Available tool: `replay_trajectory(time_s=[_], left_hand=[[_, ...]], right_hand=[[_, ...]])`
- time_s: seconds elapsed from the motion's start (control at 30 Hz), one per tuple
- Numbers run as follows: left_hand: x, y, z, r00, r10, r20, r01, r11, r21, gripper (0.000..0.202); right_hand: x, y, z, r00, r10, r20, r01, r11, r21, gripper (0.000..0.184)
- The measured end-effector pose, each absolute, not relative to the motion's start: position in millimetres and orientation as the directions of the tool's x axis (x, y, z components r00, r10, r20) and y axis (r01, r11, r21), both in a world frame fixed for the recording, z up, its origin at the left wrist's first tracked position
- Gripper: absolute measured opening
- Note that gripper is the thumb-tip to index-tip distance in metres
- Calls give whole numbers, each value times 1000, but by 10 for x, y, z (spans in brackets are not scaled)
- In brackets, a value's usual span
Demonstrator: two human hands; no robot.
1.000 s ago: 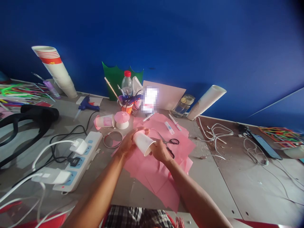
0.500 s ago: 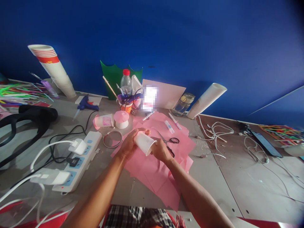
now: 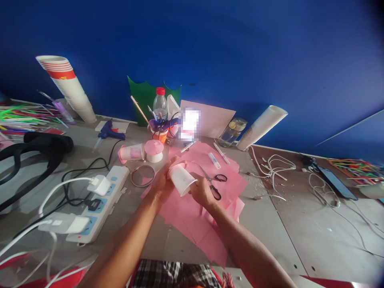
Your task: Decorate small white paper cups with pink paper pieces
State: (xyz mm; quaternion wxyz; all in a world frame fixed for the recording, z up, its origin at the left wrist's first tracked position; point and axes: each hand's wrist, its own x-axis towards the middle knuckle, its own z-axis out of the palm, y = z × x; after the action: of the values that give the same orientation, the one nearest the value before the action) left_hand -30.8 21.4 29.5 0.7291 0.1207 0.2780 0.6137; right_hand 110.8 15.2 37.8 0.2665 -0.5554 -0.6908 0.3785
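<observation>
A white paper cup [image 3: 181,181] is held tilted above the pink paper sheets [image 3: 192,226], its open rim toward the lower right. My left hand [image 3: 162,182] is closed around its base end, where a pink paper piece [image 3: 173,169] shows against the cup. On the rim side, my right hand [image 3: 203,191] grips the cup, with its fingertips partly hidden. Scissors [image 3: 216,186] with black handles lie just right of my right hand. Beyond my left hand, a cup with a pink paper top [image 3: 154,151] stands upside down beside a cup lying on its side [image 3: 132,153].
A power strip [image 3: 100,206] with plugs and cables lies at left, near a roll of tape [image 3: 142,176] and a blue glue gun [image 3: 109,131]. Cup stacks [image 3: 70,92] lean at the back. A glass jar [image 3: 233,133], a bottle [image 3: 160,105] and a lit phone [image 3: 189,124] stand there too.
The cup has turned slightly in my hands, and the pink paper at its base has come into sight. Both hands stay in nearly the same place.
</observation>
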Motion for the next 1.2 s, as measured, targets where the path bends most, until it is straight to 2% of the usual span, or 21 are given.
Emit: replay_trajectory(time_s=[0.13, 0.37, 0.7, 0.93, 1.2], left_hand=[[-296, 208, 261, 76, 958, -277, -817, 219, 533, 46], [-289, 196, 224, 83, 975, -207, -821, 184, 540, 44], [-276, 199, 242, 106, 964, -245, -816, 225, 533, 50], [-255, 208, 257, 63, 977, -202, -784, 174, 596, 27], [-201, 198, 285, 59, 972, -226, -746, 193, 637, 25]], right_hand=[[1094, 156, 365, -246, 969, -24, 564, 123, -816, 26], [1093, 152, 349, -253, 967, 12, 565, 158, -810, 35], [1097, 152, 353, -242, 970, 34, 560, 168, -811, 31], [1116, 162, 333, -248, 968, 24, 529, 156, -834, 31], [1143, 173, 304, -211, 975, 61, 527, 166, -833, 37]])
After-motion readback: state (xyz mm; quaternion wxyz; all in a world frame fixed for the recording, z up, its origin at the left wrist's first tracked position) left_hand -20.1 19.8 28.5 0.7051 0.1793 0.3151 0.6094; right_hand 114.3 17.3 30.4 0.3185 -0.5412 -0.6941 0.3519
